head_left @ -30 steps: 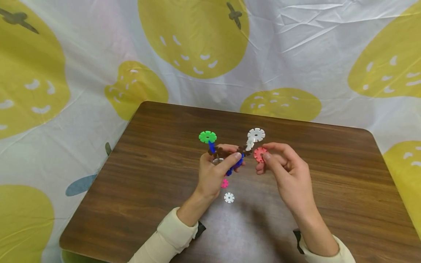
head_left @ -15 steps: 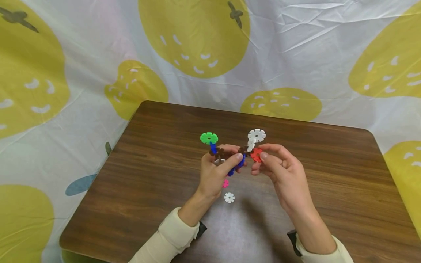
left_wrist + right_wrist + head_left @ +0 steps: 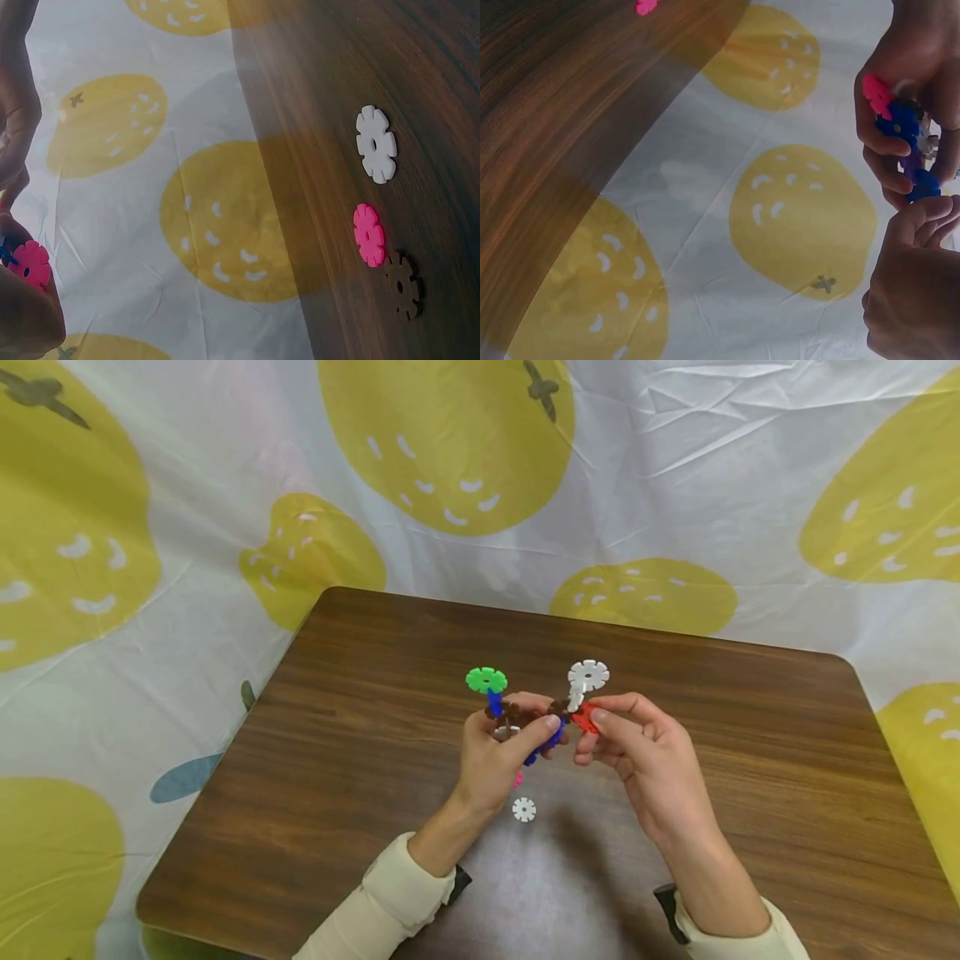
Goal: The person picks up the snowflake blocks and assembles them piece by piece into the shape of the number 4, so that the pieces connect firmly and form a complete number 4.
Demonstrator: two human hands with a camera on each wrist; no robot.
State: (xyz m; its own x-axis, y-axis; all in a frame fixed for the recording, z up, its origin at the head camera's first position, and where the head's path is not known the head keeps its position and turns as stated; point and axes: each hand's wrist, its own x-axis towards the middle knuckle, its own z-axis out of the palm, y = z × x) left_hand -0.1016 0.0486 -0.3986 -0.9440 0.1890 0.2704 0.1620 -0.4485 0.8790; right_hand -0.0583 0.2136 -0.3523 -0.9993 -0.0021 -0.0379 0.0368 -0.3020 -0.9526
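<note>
My left hand (image 3: pixel 486 764) grips a joined build of slotted plastic snowflake discs above the table. A green disc (image 3: pixel 486 681) tops one end and a large white disc (image 3: pixel 592 670) the other, with blue and brown discs between them. Thumb and fingers of my right hand (image 3: pixel 660 768) pinch a red disc (image 3: pixel 586 720), its edge right at the brown disc (image 3: pixel 558 708) near the white end. In the right wrist view, a pink disc (image 3: pixel 875 95) and blue discs (image 3: pixel 901 124) show between my left hand's fingers. The hands hide part of the build.
On the wooden table (image 3: pixel 360 693) below lie a loose white disc (image 3: pixel 376 145), a pink disc (image 3: pixel 368 235) and a brown disc (image 3: pixel 406 286). A white cloth (image 3: pixel 465 568) with yellow fruit prints hangs behind the table.
My right hand has moved left, bringing the red disc from beside the build up to the brown disc. The build in my left hand has shifted slightly right and down in the head view.
</note>
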